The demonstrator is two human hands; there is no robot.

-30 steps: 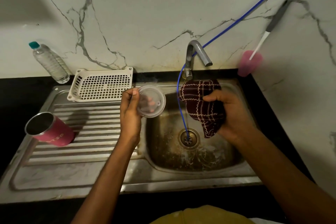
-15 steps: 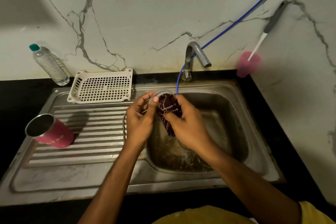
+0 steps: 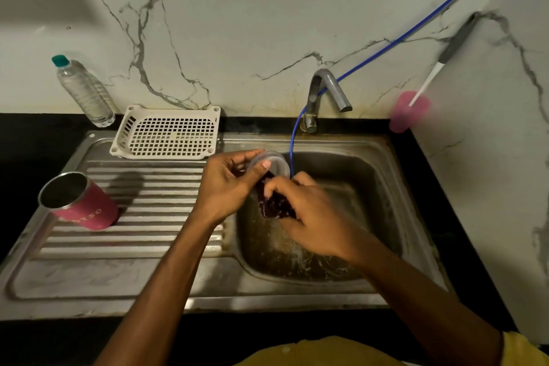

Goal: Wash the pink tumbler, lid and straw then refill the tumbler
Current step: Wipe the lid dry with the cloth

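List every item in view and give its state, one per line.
lid: held in left hand, over the basin
cloth: bunched in right hand, against the lid
pink tumbler: open, tilted on the drainboard
water bottle: capped, leaning on the wall
tap: no water visible

Dim kitchen light, deep shadows, curved wide-angle edges (slight softness)

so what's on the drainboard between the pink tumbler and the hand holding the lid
Nothing. In the head view only bare ribbed steel drainboard lies between the pink tumbler and the left hand gripping the lid. The white basket sits further back.
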